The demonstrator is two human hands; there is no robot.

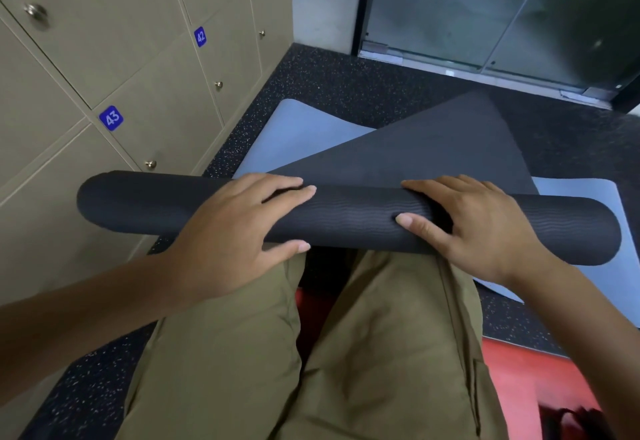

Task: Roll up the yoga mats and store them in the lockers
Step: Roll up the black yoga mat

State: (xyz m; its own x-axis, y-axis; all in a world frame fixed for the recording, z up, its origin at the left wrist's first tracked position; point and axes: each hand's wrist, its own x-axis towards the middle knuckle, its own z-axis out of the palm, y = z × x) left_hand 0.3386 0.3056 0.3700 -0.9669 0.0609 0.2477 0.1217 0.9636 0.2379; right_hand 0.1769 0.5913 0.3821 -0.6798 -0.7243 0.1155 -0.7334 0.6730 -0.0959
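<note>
A dark grey yoga mat [346,221] is partly rolled into a thick tube lying across my knees. Its unrolled part [446,149] stretches away over a light blue mat [294,135] flat on the floor. My left hand [239,228] lies over the roll left of centre, fingers across the top and thumb at the near edge. My right hand [474,228] holds the roll right of centre, fingers over its top and thumb on the near side. The beige lockers [104,69], numbered 41 to 43, line the left wall with all visible doors closed.
I kneel in olive trousers [381,353] on black speckled flooring [329,79]. A red floor strip [540,377] lies at the lower right. Glass doors in a dark frame [485,14] stand ahead beyond the mats, beside a white wall section.
</note>
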